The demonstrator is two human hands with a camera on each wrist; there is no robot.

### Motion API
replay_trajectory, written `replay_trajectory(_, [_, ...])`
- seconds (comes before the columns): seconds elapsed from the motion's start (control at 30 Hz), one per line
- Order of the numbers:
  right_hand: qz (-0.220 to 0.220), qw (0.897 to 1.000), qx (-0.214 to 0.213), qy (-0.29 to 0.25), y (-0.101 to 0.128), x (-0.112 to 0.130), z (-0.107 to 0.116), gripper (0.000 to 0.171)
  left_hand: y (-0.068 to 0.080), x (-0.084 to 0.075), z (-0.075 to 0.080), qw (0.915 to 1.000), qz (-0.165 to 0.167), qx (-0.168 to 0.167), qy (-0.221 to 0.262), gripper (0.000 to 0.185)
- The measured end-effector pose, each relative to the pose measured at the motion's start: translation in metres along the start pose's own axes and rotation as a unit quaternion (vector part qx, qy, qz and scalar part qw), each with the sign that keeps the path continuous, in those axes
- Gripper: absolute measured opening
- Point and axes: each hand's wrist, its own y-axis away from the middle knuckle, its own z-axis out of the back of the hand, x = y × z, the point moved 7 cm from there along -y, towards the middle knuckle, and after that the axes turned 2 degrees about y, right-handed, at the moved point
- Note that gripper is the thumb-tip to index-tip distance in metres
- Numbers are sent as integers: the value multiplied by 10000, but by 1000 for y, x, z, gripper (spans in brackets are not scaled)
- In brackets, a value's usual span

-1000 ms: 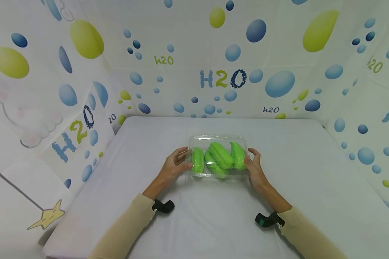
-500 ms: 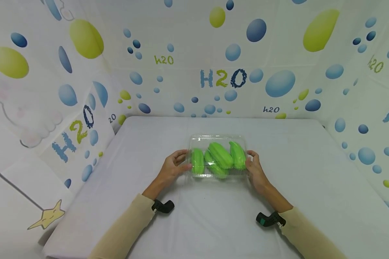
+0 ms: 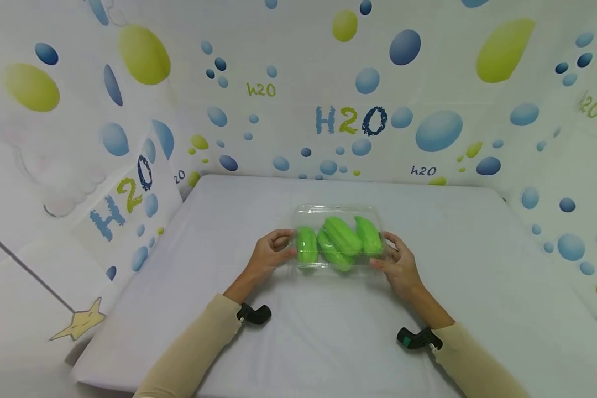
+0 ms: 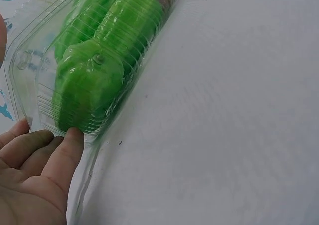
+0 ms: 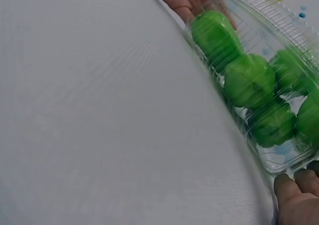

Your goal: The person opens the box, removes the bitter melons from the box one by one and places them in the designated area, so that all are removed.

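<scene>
A clear plastic clamshell container (image 3: 305, 210) stands on the white table, tilted in both wrist views because of the cameras' angle. Inside it lie several bright green, ridged, gourd-like vegetables (image 3: 342, 235). My left hand (image 3: 267, 255) holds the container's left end, thumb at the front corner and fingers along the side. In the left wrist view, the fingertips (image 4: 75, 135) meet the ribbed end wall. My right hand (image 3: 403, 270) grips the opposite end, its thumb across the front right corner. Its fingers (image 5: 286, 187) sit at the container's lower corner in the right wrist view.
White cloth covers the table (image 3: 338, 342). A white backdrop (image 3: 288, 55) with blue and green bubbles and H2O lettering rises behind and along both sides. Black wrist cameras (image 3: 255, 314) are strapped over beige sleeves (image 3: 194, 345).
My right thumb has shifted inward over the container's front right corner, and that hand has turned slightly. The head view has moved a little, so the scene sits farther right.
</scene>
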Motion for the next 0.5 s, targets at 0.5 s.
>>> replay_trajectory(0.5, [233, 9970, -728, 79, -1, 2, 8, 56, 1, 3, 0, 9996, 198, -169, 49, 53])
